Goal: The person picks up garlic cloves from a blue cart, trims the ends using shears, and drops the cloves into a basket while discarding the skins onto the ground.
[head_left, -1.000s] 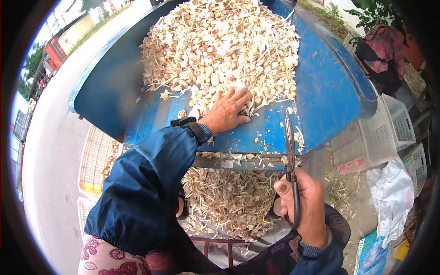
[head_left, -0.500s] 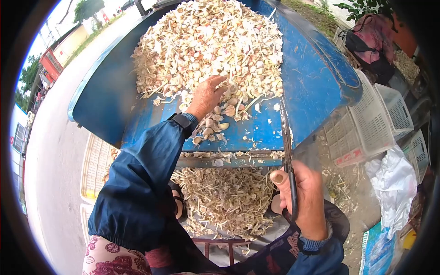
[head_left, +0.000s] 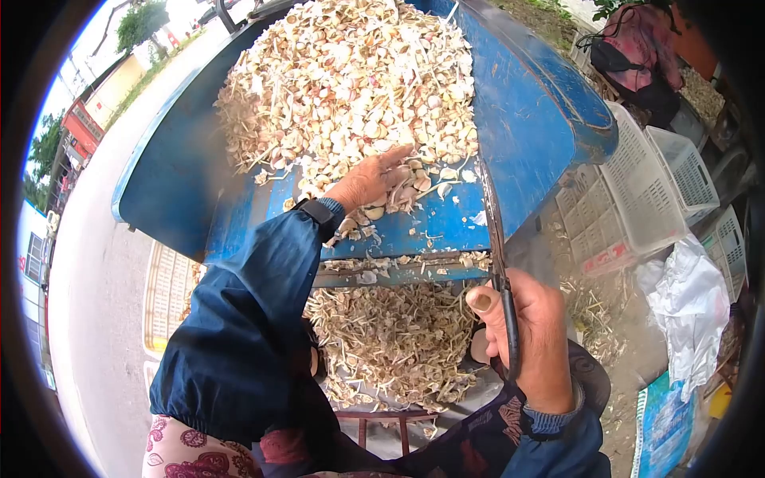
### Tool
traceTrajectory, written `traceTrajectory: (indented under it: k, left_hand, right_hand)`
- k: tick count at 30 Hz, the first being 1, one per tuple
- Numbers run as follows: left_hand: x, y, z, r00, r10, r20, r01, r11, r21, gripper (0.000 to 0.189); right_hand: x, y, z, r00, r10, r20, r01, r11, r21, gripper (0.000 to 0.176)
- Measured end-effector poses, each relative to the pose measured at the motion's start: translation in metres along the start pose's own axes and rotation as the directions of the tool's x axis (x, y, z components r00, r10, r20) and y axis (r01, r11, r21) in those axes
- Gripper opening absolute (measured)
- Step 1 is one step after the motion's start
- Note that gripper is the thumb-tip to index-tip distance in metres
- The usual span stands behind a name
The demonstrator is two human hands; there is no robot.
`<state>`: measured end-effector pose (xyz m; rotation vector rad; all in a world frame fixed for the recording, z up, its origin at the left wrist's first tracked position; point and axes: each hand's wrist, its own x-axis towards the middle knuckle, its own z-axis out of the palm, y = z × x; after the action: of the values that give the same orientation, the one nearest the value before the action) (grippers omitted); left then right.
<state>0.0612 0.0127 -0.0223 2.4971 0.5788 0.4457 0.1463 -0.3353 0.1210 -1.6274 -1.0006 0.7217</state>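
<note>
A heap of garlic cloves (head_left: 351,88), mixed with skins and stalks, fills the upper part of a blue metal tray (head_left: 239,219). My left hand (head_left: 368,183) lies palm down at the heap's lower edge, fingers stretched to the right over several loose cloves. Whether a clove is under the palm is hidden. My right hand (head_left: 538,327) is closed around the black grip of a long, thin dark rod (head_left: 496,231), thumb outward. The rod runs up along the right inside wall of the tray; its kind is not clear.
Below the tray's front lip lies a pile of dry garlic skins and stalks (head_left: 390,338), between my feet. White plastic crates (head_left: 637,199) stand at right, near a white sack (head_left: 687,307). Another crate (head_left: 169,295) is at left. A road (head_left: 88,263) runs along the left.
My left hand has swept slightly to the right and down, gathering loose cloves under its fingers. My right hand keeps its grip on the rod. The view has shifted slightly.
</note>
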Motion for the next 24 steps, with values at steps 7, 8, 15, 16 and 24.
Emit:
traceTrajectory:
  k: [7, 8, 15, 16, 24]
  left_hand:
    - [-0.021, 0.023, -0.035, 0.939, -0.228, -0.257, 0.216, 0.974, -0.072, 0.019]
    - [-0.016, 0.021, -0.030, 0.944, -0.128, -0.305, 0.134, 0.991, 0.000, 0.020]
    - [0.005, 0.011, -0.016, 0.853, -0.293, -0.431, 0.219, 0.952, -0.214, 0.021]
    - [0.005, 0.001, -0.022, 0.851, -0.362, -0.380, 0.213, 0.900, -0.380, 0.020]
    - [-0.006, 0.010, -0.038, 0.953, -0.257, -0.164, 0.257, 0.966, -0.021, 0.017]
  right_hand:
    - [-0.001, -0.001, -0.005, 0.998, 0.046, -0.040, -0.044, 0.997, 0.065, 0.036]
    - [0.000, 0.000, -0.008, 0.997, 0.064, -0.036, -0.062, 0.997, 0.042, 0.036]
    - [0.000, 0.001, -0.014, 0.998, 0.029, -0.055, -0.024, 0.995, 0.094, 0.039]
    - [-0.001, 0.000, -0.015, 0.997, 0.036, -0.063, -0.029, 0.993, 0.115, 0.038]
    - [-0.002, -0.004, -0.024, 0.996, 0.078, -0.049, -0.075, 0.994, 0.077, 0.037]
